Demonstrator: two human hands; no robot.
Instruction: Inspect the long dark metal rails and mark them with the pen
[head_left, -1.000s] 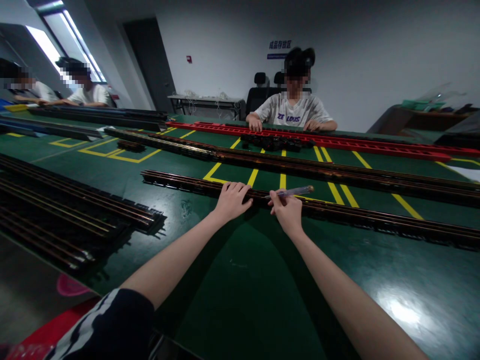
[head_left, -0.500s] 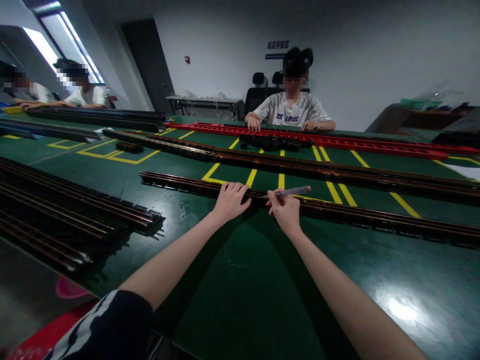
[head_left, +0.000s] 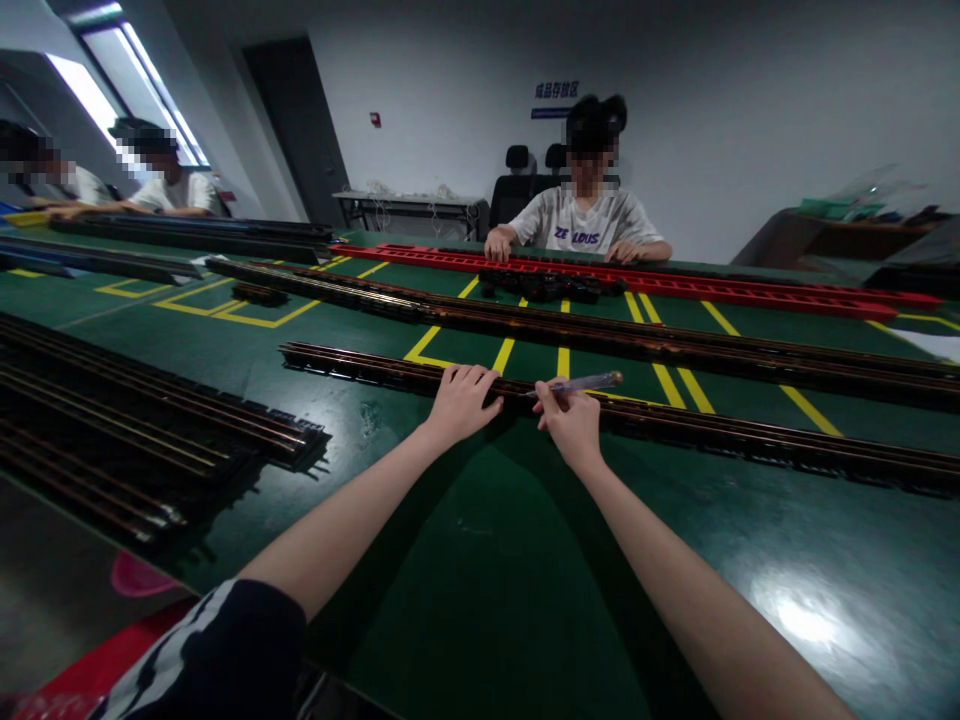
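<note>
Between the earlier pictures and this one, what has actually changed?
Across the table, the rear red rail has slid a little toward picture left, and the co-worker's hand at picture left has shifted the same way. Nothing was visibly picked up or released. Unchanged: left hand on the near dark strip, right hand holding the pen.

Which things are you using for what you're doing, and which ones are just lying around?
In use:
- clear pen, in the right hand
- long dark strip, under the left hand

Just lying about, it seems:
- dark strips on the left
- short dark piece
- pink thing below the table
</note>
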